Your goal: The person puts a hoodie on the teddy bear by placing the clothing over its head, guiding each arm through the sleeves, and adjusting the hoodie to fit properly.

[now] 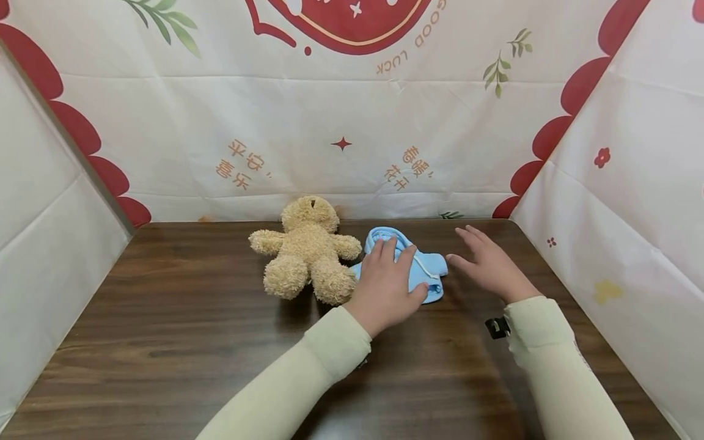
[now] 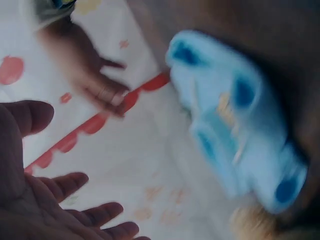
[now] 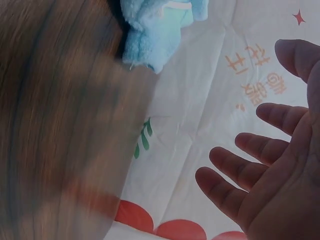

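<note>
A small light blue doll's hoodie point(image 1: 434, 264) with a white drawstring lies on the table, partly covered by my left hand point(image 1: 385, 287) in the head view. In the left wrist view the hoodie point(image 2: 267, 120) shows apart from that hand, whose fingers are spread and hold nothing. My right hand point(image 1: 489, 266) is just right of the hoodie, fingers extended. The right wrist view shows a gap between this hand point(image 3: 270, 165) and the hoodie point(image 3: 150, 42). A tan plush teddy bear point(image 1: 308, 244) lies left of the hoodie, one leg close to its edge.
The brown wood-grain table point(image 1: 165, 336) ends at a white printed cloth backdrop point(image 1: 330, 110) behind the bear. Cloth walls also stand on the left and right sides. A black band point(image 1: 497, 327) is at the right wrist.
</note>
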Demonstrator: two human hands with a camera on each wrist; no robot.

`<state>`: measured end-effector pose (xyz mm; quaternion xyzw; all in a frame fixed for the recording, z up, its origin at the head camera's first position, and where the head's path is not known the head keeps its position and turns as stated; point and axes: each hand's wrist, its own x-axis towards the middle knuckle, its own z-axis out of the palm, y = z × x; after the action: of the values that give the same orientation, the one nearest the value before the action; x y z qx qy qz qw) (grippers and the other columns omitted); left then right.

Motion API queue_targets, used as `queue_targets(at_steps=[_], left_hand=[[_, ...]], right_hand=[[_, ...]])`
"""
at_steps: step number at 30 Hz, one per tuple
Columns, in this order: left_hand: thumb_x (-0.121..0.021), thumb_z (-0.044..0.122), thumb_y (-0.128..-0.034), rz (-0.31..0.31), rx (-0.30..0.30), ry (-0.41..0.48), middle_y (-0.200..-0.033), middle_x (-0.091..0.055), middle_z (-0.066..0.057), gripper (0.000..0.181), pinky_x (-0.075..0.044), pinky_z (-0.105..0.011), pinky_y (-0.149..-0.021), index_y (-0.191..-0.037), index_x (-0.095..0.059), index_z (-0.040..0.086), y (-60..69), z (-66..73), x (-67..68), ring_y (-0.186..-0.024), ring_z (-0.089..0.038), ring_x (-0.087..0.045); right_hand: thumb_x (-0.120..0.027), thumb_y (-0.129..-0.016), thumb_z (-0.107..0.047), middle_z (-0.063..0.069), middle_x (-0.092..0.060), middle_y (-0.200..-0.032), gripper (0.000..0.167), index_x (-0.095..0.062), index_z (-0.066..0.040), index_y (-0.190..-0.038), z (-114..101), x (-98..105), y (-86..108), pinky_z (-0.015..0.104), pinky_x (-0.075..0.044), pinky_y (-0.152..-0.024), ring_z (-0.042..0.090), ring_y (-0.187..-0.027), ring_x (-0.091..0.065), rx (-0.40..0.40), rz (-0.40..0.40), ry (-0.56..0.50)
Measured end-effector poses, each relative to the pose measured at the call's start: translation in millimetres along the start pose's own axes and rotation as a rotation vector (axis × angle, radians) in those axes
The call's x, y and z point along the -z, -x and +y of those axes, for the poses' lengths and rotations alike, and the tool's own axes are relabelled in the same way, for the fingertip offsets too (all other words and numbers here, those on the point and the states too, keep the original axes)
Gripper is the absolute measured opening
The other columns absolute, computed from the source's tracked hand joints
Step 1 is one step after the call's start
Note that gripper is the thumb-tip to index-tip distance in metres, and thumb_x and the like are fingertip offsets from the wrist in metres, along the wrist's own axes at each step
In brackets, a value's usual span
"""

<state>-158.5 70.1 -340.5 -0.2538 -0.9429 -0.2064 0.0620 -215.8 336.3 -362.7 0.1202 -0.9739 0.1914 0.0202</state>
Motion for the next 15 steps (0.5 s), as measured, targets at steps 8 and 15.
queue_targets(at_steps=[8,15], left_hand=[[-0.055,0.043,-0.0984,-0.047,0.175,0.166,-0.153,-0.03,-0.025,0.065,-0.027,-0.058,-0.111,-0.15,-0.04,0.006,-8.9,-21.4,-32.2,-0.143,-0.046,-0.022],[-0.056,0.034,-0.0989,-0.055,0.243,0.19,-0.15,-0.026,-0.032,0.063,-0.019,-0.057,-0.113,-0.146,-0.039,-0.003,-18.2,-28.5,-48.5,-0.141,-0.049,-0.016]], right_hand=[[-0.059,-0.099,-0.04,0.028,-0.025,-0.156,0.073,-0.032,0.003,-0.152,-8,-10,-16.0,0.062,-0.025,-0.11,0.046,-0.142,-0.026,-0.034,-0.07,-0.011],[-0.061,-0.099,-0.036,0.024,-0.031,-0.155,0.07,-0.033,0.0,-0.152,-17,-17,-31.1,0.06,-0.025,-0.111,0.041,-0.143,-0.028,-0.056,-0.126,-0.16]])
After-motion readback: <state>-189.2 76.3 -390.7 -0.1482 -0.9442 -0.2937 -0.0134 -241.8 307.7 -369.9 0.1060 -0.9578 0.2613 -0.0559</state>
